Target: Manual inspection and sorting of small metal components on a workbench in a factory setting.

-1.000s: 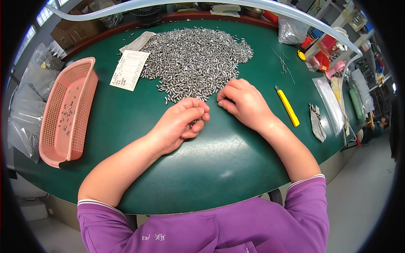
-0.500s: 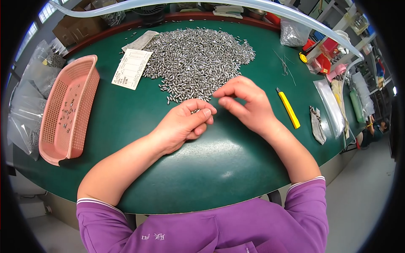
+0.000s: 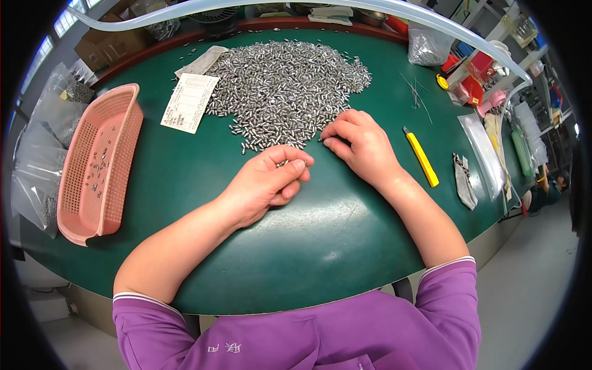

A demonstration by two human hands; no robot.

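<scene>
Left hand (image 3: 266, 182) curled over small metal pins, right hand (image 3: 361, 142) fingering pin pile (image 3: 287, 83) edge, green table (image 3: 308, 246), pink basket (image 3: 98, 163), yellow utility knife (image 3: 422, 157)

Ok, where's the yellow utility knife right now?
In the head view, the yellow utility knife lies on the green table, just right of the right hand.

White paper label (image 3: 190, 102) lies flat on green table, beside pink basket. Clear bags (image 3: 38, 154) sit far left. Another clear bag (image 3: 427, 46) sits top right.
</scene>
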